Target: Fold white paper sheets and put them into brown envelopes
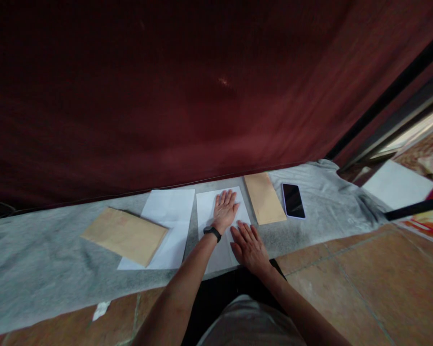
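Observation:
A white sheet of paper (206,202) lies in front of me on a grey cloth. My left hand (225,210), with a black band on its wrist, rests flat on the upper part of this sheet, fingers stretched out. Lower and to the right, my right hand (250,246) lies with its fingers spread at the sheet's right edge. Neither hand holds anything. Just right of the sheet is a brown envelope (265,199). To the left, another brown envelope (124,235) lies partly over a second white sheet (173,206).
A phone (293,201) lies on the grey cloth (324,202) at the right. Behind the cloth rises a dark red fabric wall (187,105). Tiled floor (368,278) runs along the near side, with a white scrap (101,310) on it. A white board-like piece (399,185) is at far right.

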A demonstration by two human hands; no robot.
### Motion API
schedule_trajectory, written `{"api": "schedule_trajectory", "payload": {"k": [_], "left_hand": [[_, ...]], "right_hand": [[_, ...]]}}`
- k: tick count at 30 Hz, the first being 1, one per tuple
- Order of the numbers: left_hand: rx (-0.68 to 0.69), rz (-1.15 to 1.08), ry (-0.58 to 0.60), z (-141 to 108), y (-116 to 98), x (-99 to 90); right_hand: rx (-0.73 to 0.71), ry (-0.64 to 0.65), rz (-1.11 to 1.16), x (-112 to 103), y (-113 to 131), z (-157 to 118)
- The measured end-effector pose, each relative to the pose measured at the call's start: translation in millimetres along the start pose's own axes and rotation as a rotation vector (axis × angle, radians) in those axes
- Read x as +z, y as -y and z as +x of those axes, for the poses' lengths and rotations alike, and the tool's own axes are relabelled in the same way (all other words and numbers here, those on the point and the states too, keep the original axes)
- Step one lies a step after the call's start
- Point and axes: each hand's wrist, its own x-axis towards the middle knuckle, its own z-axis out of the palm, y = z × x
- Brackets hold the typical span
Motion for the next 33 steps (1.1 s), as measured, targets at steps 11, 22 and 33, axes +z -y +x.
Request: {"api": "schedule_trajectory", "payload": {"k": [11,22,33], "left_hand": [[-0.046,0.070,-0.070,-45.6,38.3,-15.9],[0.264,0.099,0.071,-205.4,15.3,-53.0],[0.245,0.109,0.083,-206.7,18.6,-61.9]], "right_hand": [[-0.004,-0.040,-0.012,4.1,-1.1,-2.4],[0.000,0.001,0.013,4.3,-3.3,-1.1],[-0.336,0.231,0.168,-33.8,-39.1,-32.7]]}}
